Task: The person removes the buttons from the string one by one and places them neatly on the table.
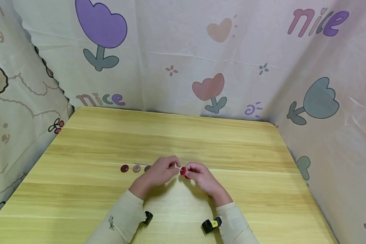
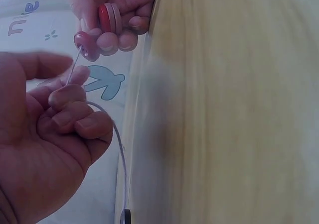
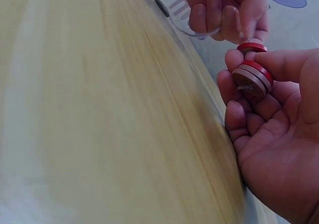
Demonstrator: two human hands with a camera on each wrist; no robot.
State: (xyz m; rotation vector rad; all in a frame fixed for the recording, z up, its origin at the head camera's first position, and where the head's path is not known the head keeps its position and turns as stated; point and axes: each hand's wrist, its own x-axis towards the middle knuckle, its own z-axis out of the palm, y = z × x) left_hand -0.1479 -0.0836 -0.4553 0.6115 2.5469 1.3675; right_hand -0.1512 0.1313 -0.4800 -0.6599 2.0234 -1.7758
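A thin pale cord (image 2: 121, 149) runs through the curled fingers of my left hand (image 1: 161, 172), and its taut end enters a hole in a red button (image 2: 87, 46). My right hand (image 1: 205, 179) pinches that button between thumb and fingertips, just right of the left hand. Farther along the cord, a small stack of red and pinkish-brown buttons (image 3: 252, 79) sits against the right fingers, a short cord end showing at its outer face. In the left wrist view the left index finger is blurred.
Left of my hands, a dark red button (image 1: 124, 168), a pinkish button (image 1: 136, 168) and a partly hidden brown button (image 1: 147, 168) lie in a row on the wooden table (image 1: 247, 145). Printed cloth hangs behind and beside the table.
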